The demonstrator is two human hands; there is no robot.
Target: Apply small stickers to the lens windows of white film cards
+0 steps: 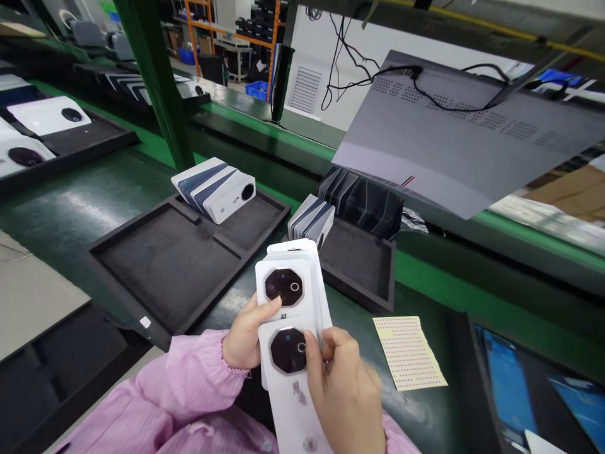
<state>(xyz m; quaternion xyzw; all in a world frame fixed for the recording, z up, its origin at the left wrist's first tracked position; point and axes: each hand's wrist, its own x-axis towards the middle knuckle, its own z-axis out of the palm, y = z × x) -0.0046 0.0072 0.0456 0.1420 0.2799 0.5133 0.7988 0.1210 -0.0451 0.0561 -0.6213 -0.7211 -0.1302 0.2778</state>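
My left hand (243,335) grips a small stack of white phone back covers (302,302), its thumb resting on the dark octagonal camera plate of the top one. Lower and nearer to me, a single white phone back cover (286,413) is pinched by my right hand (347,391), whose thumb presses beside its camera plate. This cover overlaps the bottom of the stack. Its lower end runs out of view. Part of my right fingers is hidden behind the cover's edge.
Ahead, a black tray (161,265) carries a fanned row of covers (215,189). Beside it, another black tray (363,268) holds more covers (311,217) and dark pieces. A yellow sticker sheet (409,353) lies right. A grey metal panel (454,139) overhangs the bench; a green post (151,82) stands left.
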